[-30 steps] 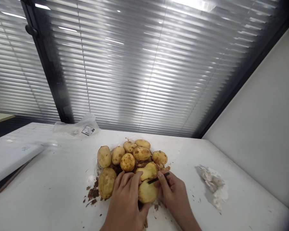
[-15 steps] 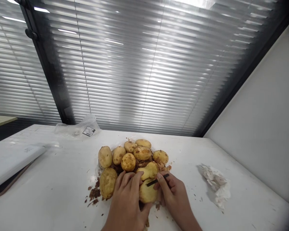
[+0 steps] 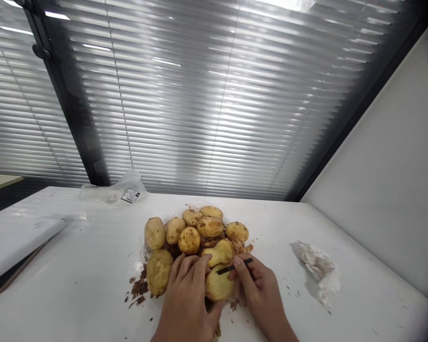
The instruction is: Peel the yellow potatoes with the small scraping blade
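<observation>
My left hand [image 3: 189, 294] is closed round the left side of a pale yellow potato [image 3: 219, 283] at the front of a pile. Between the thumb and fingers of my right hand [image 3: 258, 289] is a thin dark strip [image 3: 226, 269], its left end lying against the top of that potato. A knobbly potato [image 3: 219, 252] sits just behind it. To the left of my left hand rests a large brownish potato [image 3: 159, 272]. Several more potatoes lie behind, among them a round one [image 3: 189, 240], with brown peel scraps between them.
Crumpled tissue [image 3: 316, 263] lies on the white table [image 3: 103, 285] at the right. A clear plastic bag [image 3: 119, 187] with a label is at the back left. Stacked flat white and dark items [image 3: 19, 242] occupy the left edge. Blinds and a white wall stand behind and right.
The view has shifted slightly. Both hands keep nearly the same pose on the potato, and the dark strip in my right hand is tilted a little differently.
</observation>
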A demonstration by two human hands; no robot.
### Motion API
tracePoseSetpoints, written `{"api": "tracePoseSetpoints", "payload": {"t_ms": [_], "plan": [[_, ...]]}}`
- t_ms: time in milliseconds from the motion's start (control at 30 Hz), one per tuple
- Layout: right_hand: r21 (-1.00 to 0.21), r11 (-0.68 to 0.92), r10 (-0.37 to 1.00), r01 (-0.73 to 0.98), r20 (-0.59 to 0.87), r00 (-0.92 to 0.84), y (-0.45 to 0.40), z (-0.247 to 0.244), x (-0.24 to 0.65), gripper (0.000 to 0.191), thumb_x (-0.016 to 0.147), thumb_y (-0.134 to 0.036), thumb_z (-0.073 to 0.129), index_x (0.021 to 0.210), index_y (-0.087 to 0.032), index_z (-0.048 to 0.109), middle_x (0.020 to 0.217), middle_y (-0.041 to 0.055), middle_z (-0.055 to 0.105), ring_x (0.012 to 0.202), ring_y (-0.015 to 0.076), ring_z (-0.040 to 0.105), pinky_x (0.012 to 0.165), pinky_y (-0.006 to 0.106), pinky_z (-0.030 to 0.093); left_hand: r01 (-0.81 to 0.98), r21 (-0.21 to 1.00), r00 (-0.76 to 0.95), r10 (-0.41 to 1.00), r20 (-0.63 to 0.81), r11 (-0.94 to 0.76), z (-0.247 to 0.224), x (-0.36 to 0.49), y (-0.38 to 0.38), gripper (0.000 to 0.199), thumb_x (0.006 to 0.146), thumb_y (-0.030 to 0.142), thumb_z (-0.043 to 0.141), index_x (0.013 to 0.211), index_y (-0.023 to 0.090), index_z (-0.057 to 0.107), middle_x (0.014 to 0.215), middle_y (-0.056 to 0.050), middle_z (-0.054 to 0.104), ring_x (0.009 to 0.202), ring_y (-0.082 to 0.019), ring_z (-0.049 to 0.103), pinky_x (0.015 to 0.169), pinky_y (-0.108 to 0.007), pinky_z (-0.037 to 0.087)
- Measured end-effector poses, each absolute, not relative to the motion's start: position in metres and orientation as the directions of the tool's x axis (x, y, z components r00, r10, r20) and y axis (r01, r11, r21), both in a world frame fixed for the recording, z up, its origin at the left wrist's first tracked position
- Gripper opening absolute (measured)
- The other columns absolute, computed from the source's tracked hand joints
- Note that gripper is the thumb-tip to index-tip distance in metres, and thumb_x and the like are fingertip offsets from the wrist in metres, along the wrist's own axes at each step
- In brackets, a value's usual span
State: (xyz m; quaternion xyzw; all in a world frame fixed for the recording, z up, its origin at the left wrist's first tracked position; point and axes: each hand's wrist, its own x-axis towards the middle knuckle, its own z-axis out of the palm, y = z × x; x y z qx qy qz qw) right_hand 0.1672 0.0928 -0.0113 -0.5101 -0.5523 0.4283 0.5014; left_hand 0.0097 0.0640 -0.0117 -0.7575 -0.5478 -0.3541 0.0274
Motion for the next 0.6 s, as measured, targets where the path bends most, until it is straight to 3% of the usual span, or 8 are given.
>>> {"api": "tracePoseSetpoints", "payload": {"t_ms": [200,367,500,600], "plan": [[-0.977,0.109,0.993,0.185,0.113,0.013,0.092,-0.011,0.165,0.048,0.086,-0.061,0.054,0.066,-0.018,0.056,0.054,0.0002,0.058,0.037,0.0107,0.048,0.036,0.021,0.04,0.841,0.351,0.153,0.803,0.577,-0.412,-0.01,0.01,0.065,0.055,0.07,0.023,0.065,0.122,0.018,0.049,0.103,-0.009,0.063,0.099,-0.028,0.058,0.09,-0.047,0.047],[-0.994,0.057,0.998,0.092,0.057,-0.009,0.097,-0.014,0.166,0.047,0.085,-0.061,0.055,0.066,-0.019,0.055,0.046,-0.004,0.052,0.03,0.0096,0.043,0.032,0.021,0.037,0.838,0.353,0.155,0.802,0.577,-0.416,-0.012,0.009,0.066,0.057,0.069,0.022,0.066,0.123,0.017,0.048,0.103,-0.009,0.063,0.099,-0.029,0.058,0.09,-0.049,0.047],[-0.975,0.1,0.992,0.197,0.114,0.063,0.098,-0.013,0.172,0.046,0.084,-0.061,0.057,0.067,-0.018,0.056,0.048,-0.0021,0.055,0.032,0.0095,0.042,0.034,0.021,0.035,0.842,0.347,0.167,0.811,0.561,-0.413,-0.013,0.009,0.066,0.057,0.072,0.024,0.065,0.125,0.017,0.046,0.105,-0.01,0.062,0.1,-0.029,0.057,0.091,-0.049,0.046],[-0.981,0.083,0.996,0.177,0.088,0.023,0.096,-0.011,0.176,0.046,0.085,-0.061,0.056,0.067,-0.019,0.055,0.043,-0.0041,0.05,0.032,0.0097,0.04,0.035,0.021,0.035,0.847,0.344,0.17,0.82,0.546,-0.405,-0.014,0.008,0.066,0.057,0.073,0.025,0.065,0.126,0.018,0.046,0.106,-0.009,0.062,0.102,-0.029,0.056,0.092,-0.048,0.045]]}}
